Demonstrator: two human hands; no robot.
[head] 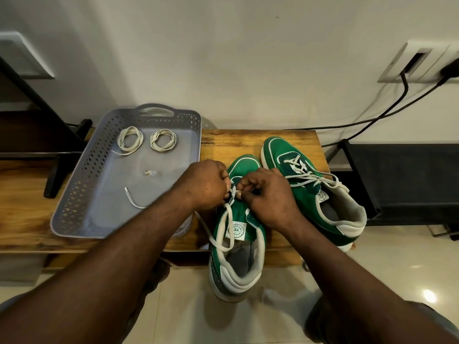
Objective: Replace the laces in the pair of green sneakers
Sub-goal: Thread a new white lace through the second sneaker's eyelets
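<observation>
Wooden bench [248, 142] below. Near green sneaker [236, 234], heel toward wearer, long axis running away. Left hand [201, 184] and right hand [268, 197] level at mid-eyelets, curled fingers pinching its lace [219, 227]. Beyond, far green sneaker [310, 189], laced; coiled laces [154, 141] in tray [111, 175], left.

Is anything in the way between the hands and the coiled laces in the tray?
Nothing visible but the tray's low wall. The coiled laces lie uncovered in it, left of the left hand and right hand, which pinch the near sneaker's lace.
</observation>
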